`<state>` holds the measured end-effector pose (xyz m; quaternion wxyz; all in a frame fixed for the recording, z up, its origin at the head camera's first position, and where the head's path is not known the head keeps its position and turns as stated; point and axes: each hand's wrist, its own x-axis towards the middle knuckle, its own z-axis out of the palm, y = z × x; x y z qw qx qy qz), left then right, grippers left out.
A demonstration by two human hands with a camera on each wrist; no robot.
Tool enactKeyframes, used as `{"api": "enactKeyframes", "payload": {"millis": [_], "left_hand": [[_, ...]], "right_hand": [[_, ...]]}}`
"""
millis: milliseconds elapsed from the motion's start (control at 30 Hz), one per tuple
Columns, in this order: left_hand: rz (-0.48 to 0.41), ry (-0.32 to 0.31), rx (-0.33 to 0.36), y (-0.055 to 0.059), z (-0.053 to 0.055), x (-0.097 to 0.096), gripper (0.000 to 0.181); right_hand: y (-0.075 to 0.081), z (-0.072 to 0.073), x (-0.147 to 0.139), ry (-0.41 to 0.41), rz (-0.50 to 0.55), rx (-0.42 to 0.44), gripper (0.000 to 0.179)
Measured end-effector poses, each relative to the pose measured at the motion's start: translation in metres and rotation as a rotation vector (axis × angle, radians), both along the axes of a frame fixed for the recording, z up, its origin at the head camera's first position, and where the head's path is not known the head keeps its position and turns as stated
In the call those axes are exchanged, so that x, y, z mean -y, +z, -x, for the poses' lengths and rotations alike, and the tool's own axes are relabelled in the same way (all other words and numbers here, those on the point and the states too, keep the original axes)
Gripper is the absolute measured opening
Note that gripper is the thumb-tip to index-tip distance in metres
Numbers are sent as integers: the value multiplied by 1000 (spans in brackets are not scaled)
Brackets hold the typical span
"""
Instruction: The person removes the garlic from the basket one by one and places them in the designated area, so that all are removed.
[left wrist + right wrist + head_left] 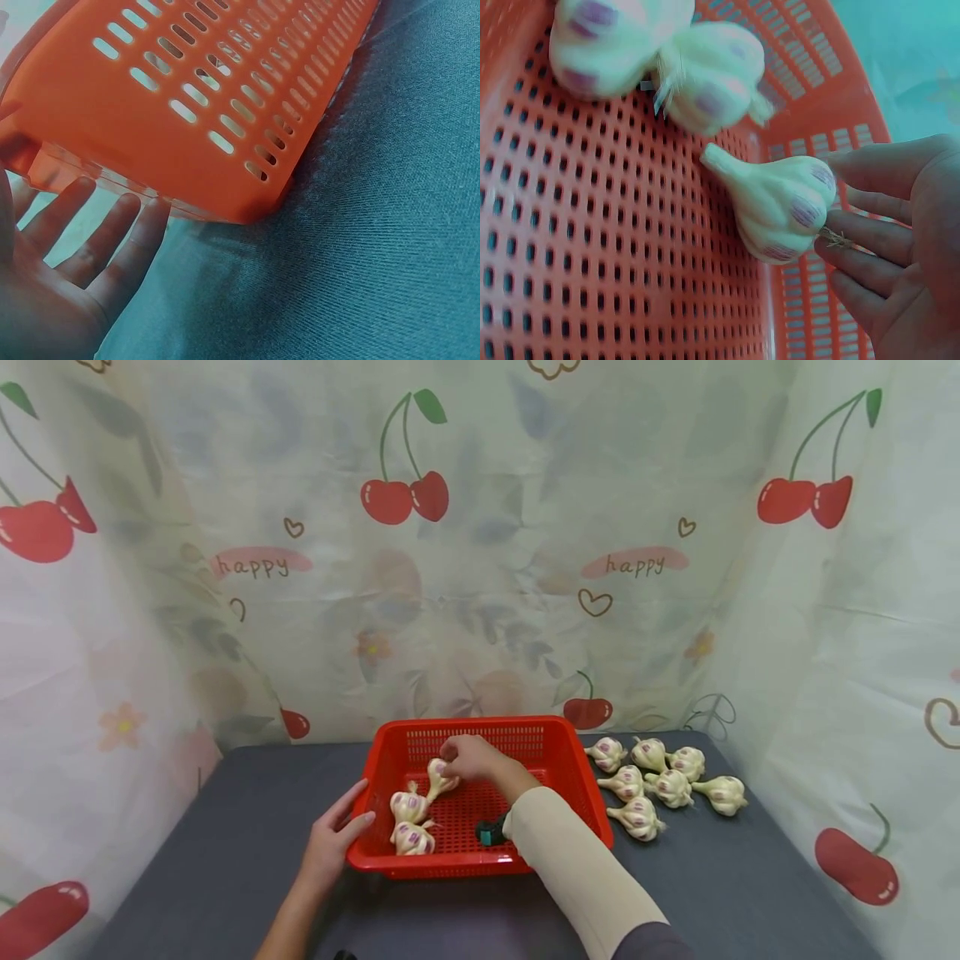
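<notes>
A red plastic basket [495,859] with slotted walls stands on the dark tabletop. My left hand [327,837] rests at its left side, thumb over the rim and fairly straight fingers [124,232] touching the edge in the left wrist view. Inside the basket, my right hand [474,757] pinches a garlic bulb [784,206] at its root end, its stem pointing toward the basket floor. Beside it lie two more garlic bulbs, one upper [408,807] and one lower [412,839], along the basket's left wall.
Right of the basket, several garlic bulbs [671,787] lie grouped on the dark tabletop [247,835]. A cherry-patterned curtain [480,568] closes off the back and both sides. A dark band with a teal part [492,833] is at the right wrist.
</notes>
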<state>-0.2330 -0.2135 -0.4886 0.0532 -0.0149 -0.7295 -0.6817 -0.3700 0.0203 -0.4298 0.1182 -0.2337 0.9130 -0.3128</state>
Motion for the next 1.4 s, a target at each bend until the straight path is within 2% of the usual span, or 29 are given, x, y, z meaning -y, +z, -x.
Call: {"api": "enactKeyframes", "payload": {"millis": [200,433,600,933,1167,1400], "left_hand": [[10,9,9,2,0,0,56],[-3,-3,3,1,0,-2,56],[-1,-8,-7,0,0,-3,56],[0,-11,-6,2,0,-3,55],[2,-13,-7,0,0,-2,55],[12,-12,-17,1,-2,-2,56]], "right_hand": [[-5,5,-14,-3,-78,-28,35],[-15,5,-19,80,-213,30,41],[-13,3,-25,127,-282,35,35],[-2,8,-45,131,-192,18,33],[7,5,-63,126,-142,-39,30],[19,-2,-80,90,-29,38,39]]}}
